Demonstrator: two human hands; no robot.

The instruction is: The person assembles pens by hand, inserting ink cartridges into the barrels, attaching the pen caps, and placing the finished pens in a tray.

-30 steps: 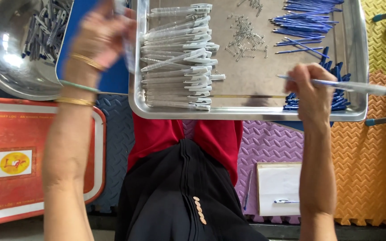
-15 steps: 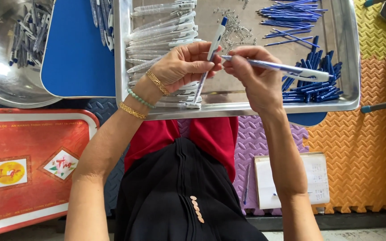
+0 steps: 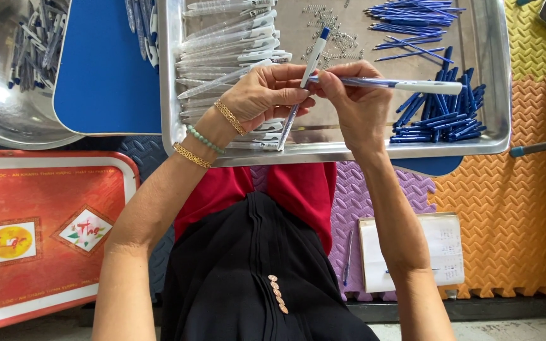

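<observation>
My left hand (image 3: pixel 263 95) holds a clear pen barrel (image 3: pixel 306 76) with a white clip and blue tip, tilted upright. My right hand (image 3: pixel 355 101) grips a pen part (image 3: pixel 406 84) with a blue refill and white end, lying sideways, its left end meeting the barrel at my fingertips. Both hands hover over a steel tray (image 3: pixel 500 95). On the tray lie a row of clear pen barrels (image 3: pixel 229 44) at the left, small metal springs (image 3: pixel 336 31) in the middle, thin blue refills (image 3: pixel 412 16) at the top right and blue pen tips (image 3: pixel 440 113) at the right.
A steel bowl (image 3: pixel 7 120) with more pen parts sits at the far left beside a blue board (image 3: pixel 102 82). A red tray (image 3: pixel 39 233) lies at the lower left. A notepad (image 3: pixel 412 249) and a pen (image 3: pixel 347 256) rest on the coloured foam floor mats (image 3: pixel 513 208).
My left hand came from the far left with a barrel, my right hand came from the right edge, and they met over the tray's middle. The view also shifted.
</observation>
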